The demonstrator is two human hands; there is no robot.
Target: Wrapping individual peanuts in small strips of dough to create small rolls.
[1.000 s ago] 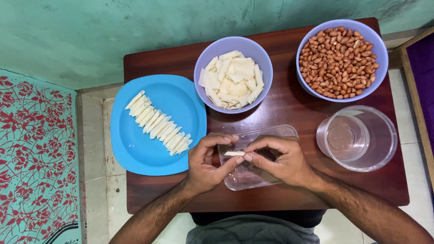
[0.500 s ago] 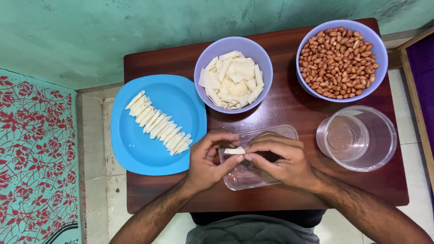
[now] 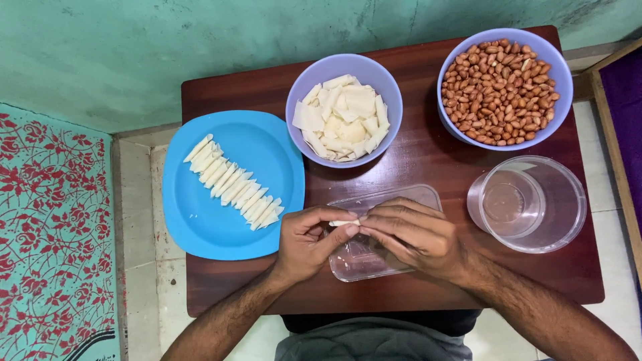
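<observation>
Head view: looks straight down on a dark wooden table (image 3: 414, 167) with both bare hands meeting over its front middle.
Left hand (image 3: 304, 242): thumb and fingertips pinched shut on the left end of a small white wrapper roll (image 3: 344, 222).
Right hand (image 3: 414, 235): fingers closed on the right end of the same roll, pressing it between them.
Roll's place: held just above a clear plastic tray (image 3: 374, 234) that lies near the front edge; whether the roll touches the tray cannot be told.
Done so far: a slanted row of finished white rolls (image 3: 234, 184) lies on the blue plate (image 3: 200, 220) at the left edge, which overhangs the table.
Left to do, as I judge: plenty, since the middle lavender bowl (image 3: 344, 110) holds many flat white wrapper pieces and the bowl of peanuts (image 3: 505, 87) at the back right corner is full.
Also: a clear cup (image 3: 528, 204) stands near the right edge.
</observation>
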